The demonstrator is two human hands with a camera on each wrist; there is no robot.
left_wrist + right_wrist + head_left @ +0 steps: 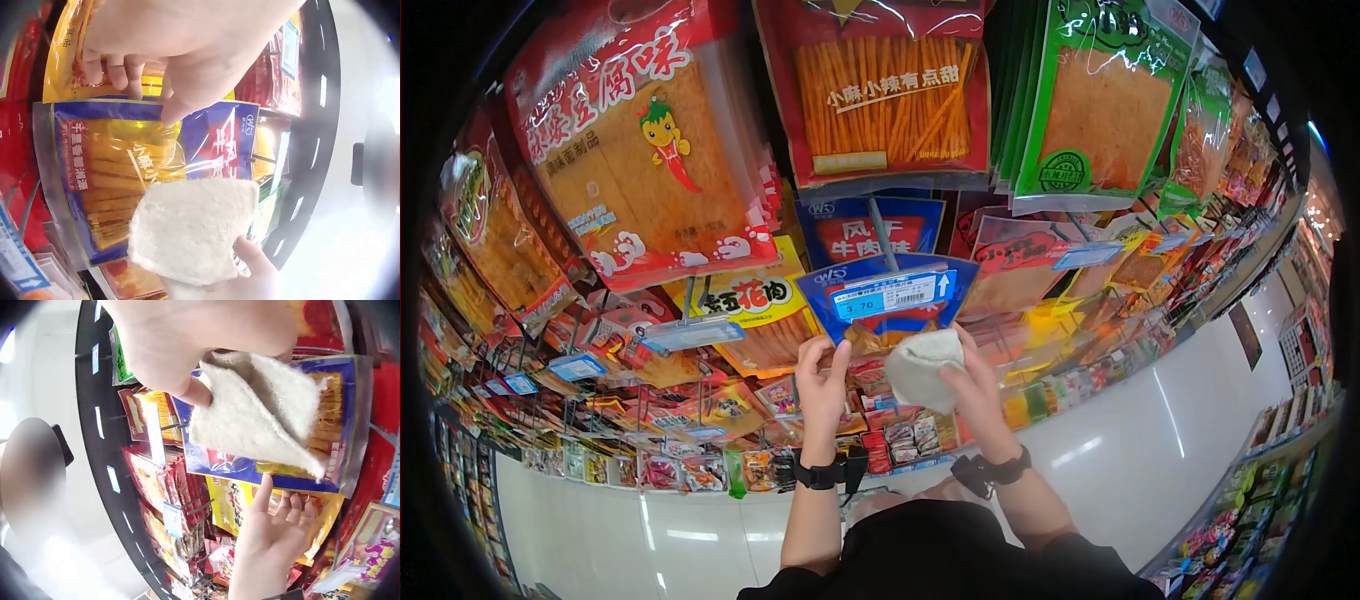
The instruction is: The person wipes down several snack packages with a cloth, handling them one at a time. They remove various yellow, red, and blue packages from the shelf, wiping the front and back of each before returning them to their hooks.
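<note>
Your right hand [975,385] grips a white cloth [922,368], thumb and fingers curled round its bunched edge, and holds it flat against the front of a blue snack packet [94,187] that hangs on a shelf peg at the level of your hands. From the right wrist view the cloth [262,419] covers the upper middle of that packet [294,469], whose clear window shows orange sticks inside. Your left hand [822,380] is raised just beside the cloth; its fingers [112,69] curl over the packet's edge and its thumb presses on the shiny film, so it is holding the packet in place. Directly above your hands a blue price tag [892,294] sits at the tip of the peg, printed with a barcode and an arrow. A yellow packet [745,300] hangs to the left of the blue one, and large red packets [640,150] fill the rows above it. A green packet [1100,100] hangs at upper right. Both wrists carry black straps [830,470], and the pale shop floor [1180,420] runs off to your right.
</note>
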